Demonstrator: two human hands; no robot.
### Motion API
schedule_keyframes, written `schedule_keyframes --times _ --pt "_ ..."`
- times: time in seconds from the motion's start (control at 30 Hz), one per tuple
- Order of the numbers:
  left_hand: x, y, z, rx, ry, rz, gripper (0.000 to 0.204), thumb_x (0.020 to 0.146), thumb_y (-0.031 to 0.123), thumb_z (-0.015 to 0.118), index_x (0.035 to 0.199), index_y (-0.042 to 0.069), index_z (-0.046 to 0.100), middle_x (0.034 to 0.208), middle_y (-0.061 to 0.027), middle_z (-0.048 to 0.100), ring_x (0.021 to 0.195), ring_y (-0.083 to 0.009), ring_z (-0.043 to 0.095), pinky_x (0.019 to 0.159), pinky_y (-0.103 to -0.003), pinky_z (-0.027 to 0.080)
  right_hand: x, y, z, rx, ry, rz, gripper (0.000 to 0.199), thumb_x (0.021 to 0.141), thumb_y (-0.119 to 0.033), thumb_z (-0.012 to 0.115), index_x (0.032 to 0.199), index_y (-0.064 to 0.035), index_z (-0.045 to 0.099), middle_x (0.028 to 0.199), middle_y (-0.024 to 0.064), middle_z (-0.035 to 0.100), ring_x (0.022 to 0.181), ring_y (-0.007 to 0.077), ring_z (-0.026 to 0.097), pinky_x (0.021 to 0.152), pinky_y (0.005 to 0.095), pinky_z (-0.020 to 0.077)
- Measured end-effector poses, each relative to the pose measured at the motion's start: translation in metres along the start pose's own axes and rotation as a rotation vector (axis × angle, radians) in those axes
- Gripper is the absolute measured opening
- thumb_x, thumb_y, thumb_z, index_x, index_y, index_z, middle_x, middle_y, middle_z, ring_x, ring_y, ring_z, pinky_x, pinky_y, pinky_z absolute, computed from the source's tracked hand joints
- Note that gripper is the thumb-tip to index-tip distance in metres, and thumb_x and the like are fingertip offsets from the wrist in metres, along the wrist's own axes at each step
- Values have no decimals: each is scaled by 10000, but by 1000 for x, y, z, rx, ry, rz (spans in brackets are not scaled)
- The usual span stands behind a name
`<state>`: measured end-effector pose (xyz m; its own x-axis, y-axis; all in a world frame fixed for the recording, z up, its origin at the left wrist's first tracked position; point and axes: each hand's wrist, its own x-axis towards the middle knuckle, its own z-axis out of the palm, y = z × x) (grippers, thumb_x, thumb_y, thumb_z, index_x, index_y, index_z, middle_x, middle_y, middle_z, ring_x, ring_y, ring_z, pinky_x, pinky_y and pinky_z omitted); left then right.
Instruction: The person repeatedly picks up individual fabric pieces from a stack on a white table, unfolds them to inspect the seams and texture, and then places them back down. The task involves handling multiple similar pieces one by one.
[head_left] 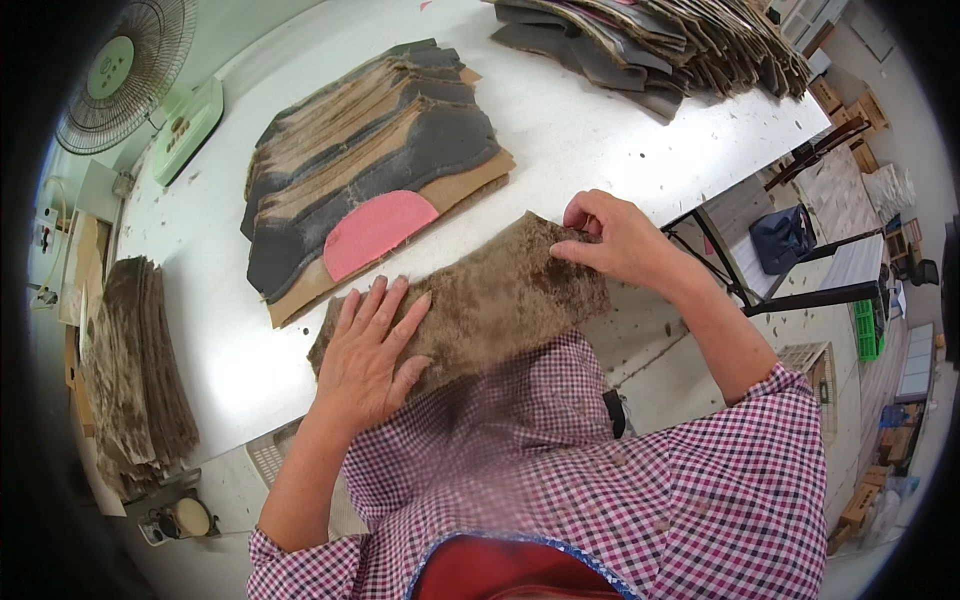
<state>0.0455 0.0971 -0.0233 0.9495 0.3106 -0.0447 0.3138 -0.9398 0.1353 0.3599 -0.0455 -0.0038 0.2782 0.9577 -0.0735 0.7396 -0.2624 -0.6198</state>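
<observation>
Spanning the scene, a smooth white bench carries a fanned middle stack of dark-grey and tan-backed fabric pieces. A thick pile of brown and grey plush pieces lies far right; a bundle of mottled brown plush pieces stands near left. Next in size, a single mottled brown plush piece lies across the bench's near edge, just nearer than the middle stack and partly overhanging. Smaller, a pink half-round fabric patch lies on that stack's near side.

The left hand rests palm down on the single piece's left part, fingers spread. The right hand is at its far right corner, thumb over the plush, index finger curled; whether they pinch the edge, I cannot tell.

Light, even pressure from the left fingers should hold the piece without creasing it. The overhanging part probably sags easily, so the right hand does best supporting that corner level.
</observation>
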Motion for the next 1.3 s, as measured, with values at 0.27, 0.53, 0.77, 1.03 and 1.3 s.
schedule_keyframes --times 0.27,0.53,0.77,1.03,1.3 --pt "1 -1 -2 -11 0 5 663 919 550 421 1459 170 362 1525 -140 294 1418 -344 239 1179 -476 120 7 3 0 118 -111 185 268 879 -250 668 942 0 594 750 61 587 679 141 505 640 290 432" --pt "2 -2 -3 -40 24 28 678 891 535 493 1450 169 378 1521 -144 299 1413 -354 248 1172 -491 138 8 -3 12 -64 351 -305 136 841 -88 607 780 -9 515 723 164 536 712 349 533 657 425 432" --pt "1 -1 -1 -56 32 28 702 884 519 526 1458 152 358 1522 -135 301 1415 -336 252 1176 -482 130 11 19 28 42 241 -11 104 875 -116 599 848 -25 559 818 120 576 749 298 569 692 383 461" --pt "57 51 13 -185 72 124 691 945 446 454 1465 27 273 1529 -141 280 1434 -273 223 1193 -438 99 13 1 40 -294 375 -167 136 894 -82 550 1005 -12 585 1028 143 598 967 316 575 850 406 465" --pt "27 17 14 -156 127 42 696 947 424 454 1443 -31 277 1518 -187 278 1439 -278 203 1190 -434 100 4 -16 61 -481 51 -236 611 948 -295 478 1451 -10 283 1503 175 309 1418 292 245 1181 433 114"
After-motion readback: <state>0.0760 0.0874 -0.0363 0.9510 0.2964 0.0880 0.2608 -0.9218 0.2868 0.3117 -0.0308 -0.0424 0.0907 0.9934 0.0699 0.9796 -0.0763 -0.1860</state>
